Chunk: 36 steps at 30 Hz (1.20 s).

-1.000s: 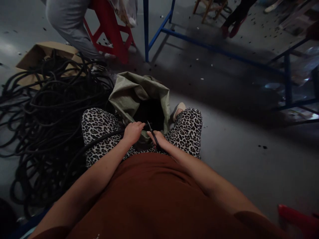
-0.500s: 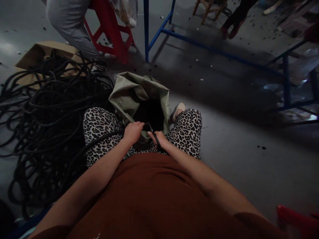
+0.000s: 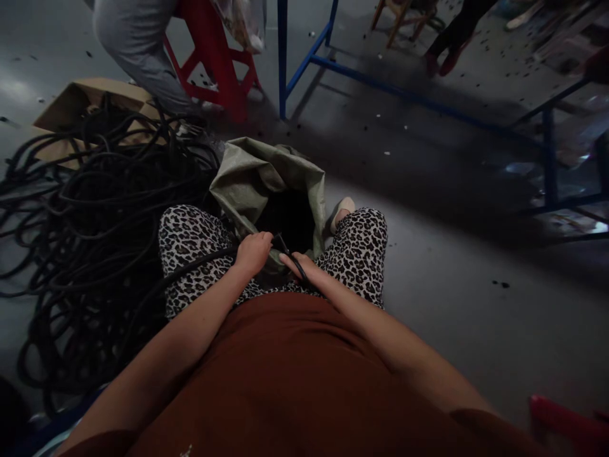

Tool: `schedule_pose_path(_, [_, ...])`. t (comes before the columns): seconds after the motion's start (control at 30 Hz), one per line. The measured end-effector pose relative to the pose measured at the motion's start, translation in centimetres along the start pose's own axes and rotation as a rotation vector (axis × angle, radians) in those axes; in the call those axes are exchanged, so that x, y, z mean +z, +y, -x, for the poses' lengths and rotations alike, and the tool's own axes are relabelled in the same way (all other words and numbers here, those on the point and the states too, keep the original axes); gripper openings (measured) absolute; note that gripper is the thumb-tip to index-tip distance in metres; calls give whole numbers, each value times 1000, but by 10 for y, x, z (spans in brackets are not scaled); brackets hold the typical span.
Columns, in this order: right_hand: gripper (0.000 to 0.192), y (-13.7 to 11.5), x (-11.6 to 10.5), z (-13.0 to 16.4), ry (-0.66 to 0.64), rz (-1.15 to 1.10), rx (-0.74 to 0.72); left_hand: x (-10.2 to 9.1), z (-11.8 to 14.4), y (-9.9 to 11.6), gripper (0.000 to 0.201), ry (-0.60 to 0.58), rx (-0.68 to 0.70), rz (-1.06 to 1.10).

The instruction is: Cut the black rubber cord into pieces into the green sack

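At near rim of olive sack (image 3: 240,174): left hand (image 3: 254,252), fingers closed round black cord (image 3: 202,258) (probably bendy, light; best held near end); right hand (image 3: 310,269), fingers gripping black-handled scissors (image 3: 299,268).

Scissors (image 3: 299,266) and black cord (image 3: 209,257) at an open sack (image 3: 238,184)

The seated person's left hand (image 3: 254,254) grips the cord near its end; the right hand (image 3: 311,269) holds the scissors, blades close to that end. The sack gapes at twelve o'clock from the hands. A tangled heap (image 3: 109,197) of dark cord sprawls at nine, a cardboard box (image 3: 59,119) partly under it at ten. At eleven a red stool (image 3: 212,57) stands by someone's grey-trousered leg (image 3: 137,47), and a blue metal frame (image 3: 282,63) runs from twelve towards two.
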State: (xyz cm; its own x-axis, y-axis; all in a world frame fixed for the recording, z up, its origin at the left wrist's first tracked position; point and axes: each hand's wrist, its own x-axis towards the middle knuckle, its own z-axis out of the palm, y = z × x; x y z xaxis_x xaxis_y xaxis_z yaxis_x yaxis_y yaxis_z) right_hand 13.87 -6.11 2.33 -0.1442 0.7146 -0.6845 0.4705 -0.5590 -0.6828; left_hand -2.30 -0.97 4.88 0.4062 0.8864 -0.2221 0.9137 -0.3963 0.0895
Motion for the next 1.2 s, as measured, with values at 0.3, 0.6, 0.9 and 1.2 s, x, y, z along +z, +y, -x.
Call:
schedule_pose_path(0.3, [56, -5, 1, 1, -36, -22, 17, -1, 2, 2, 24, -9, 51, 12])
schedule_pose_path(0.6, [53, -8, 2, 3, -5, -79, 50, -20, 7, 7, 23, -30, 88, -70])
schedule_pose_path(0.9, [50, 5, 4, -6, 101, 105, -72, -47, 36, -10, 33, -89, -86, -157])
schedule_pose_path(1.2, [41, 9, 3, -8, 254, 188, -180, -42, 34, -11, 37, 106, 12, -105])
